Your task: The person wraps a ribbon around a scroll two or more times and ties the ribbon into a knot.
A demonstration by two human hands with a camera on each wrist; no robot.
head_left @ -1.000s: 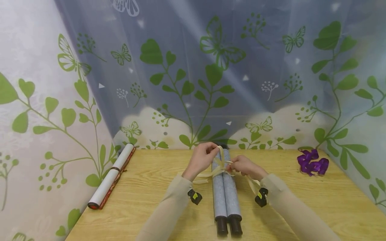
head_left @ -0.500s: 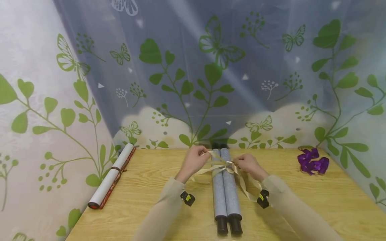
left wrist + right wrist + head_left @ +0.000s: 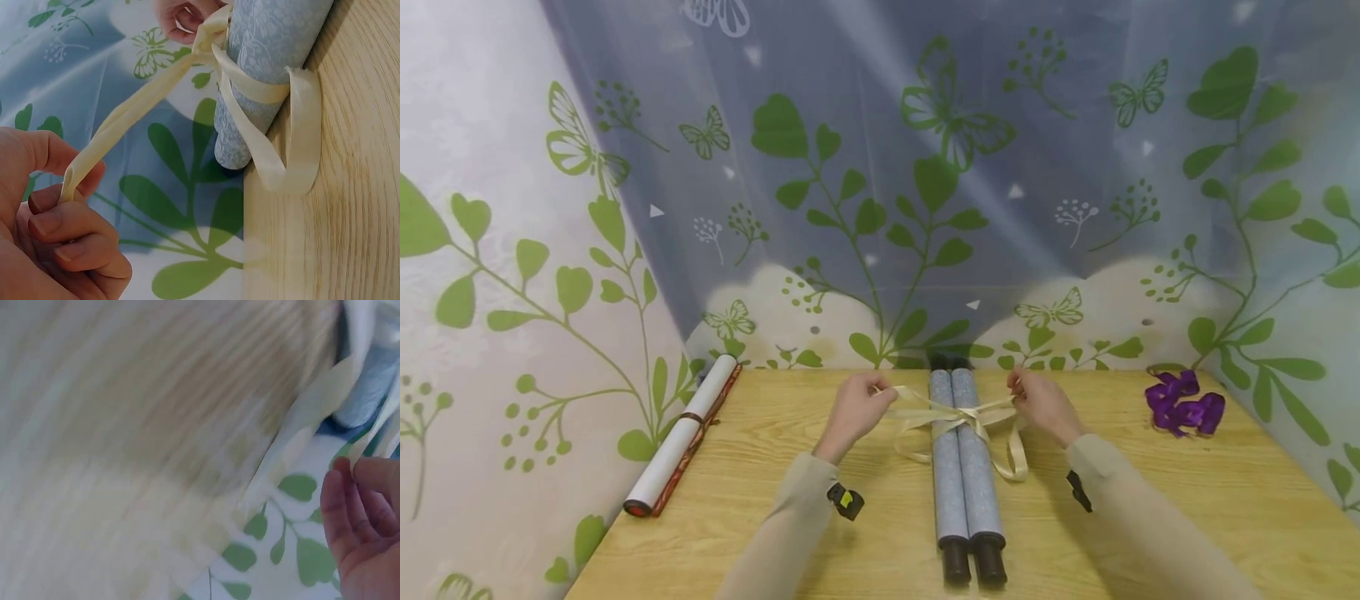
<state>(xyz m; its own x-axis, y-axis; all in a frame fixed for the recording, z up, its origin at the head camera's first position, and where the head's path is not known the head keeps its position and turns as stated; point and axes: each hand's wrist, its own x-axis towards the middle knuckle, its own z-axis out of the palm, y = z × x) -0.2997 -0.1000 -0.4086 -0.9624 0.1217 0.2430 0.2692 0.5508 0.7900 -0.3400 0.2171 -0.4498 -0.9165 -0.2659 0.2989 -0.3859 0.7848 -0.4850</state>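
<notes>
Two blue-grey patterned scrolls (image 3: 981, 492), with dark brown end knobs, lie side by side lengthwise on the table. Around both runs a cream ribbon (image 3: 257, 89), knotted on top with loops and tails out to each side. To the left of the scrolls, my left hand (image 3: 855, 412) pinches one ribbon loop between thumb and fingers, drawn taut in the left wrist view. On the opposite side my right hand (image 3: 1045, 407) pinches another part of the ribbon at its fingertips. A loose ribbon end curls down beside the scrolls on the right. The right wrist view is partly blurred.
A white scroll (image 3: 683, 442) with a red-patterned edge and a brown tie lies at the table's left edge. Purple ribbon (image 3: 1183, 404) is heaped at the back right. Behind the wooden table (image 3: 790, 433) hangs a leaf-and-butterfly curtain (image 3: 880, 208).
Both hands have moved apart, left hand leftward and right hand rightward, pulling the ribbon loops outward. The knot over the scrolls has drawn smaller, and a tail now hangs free on the right.
</notes>
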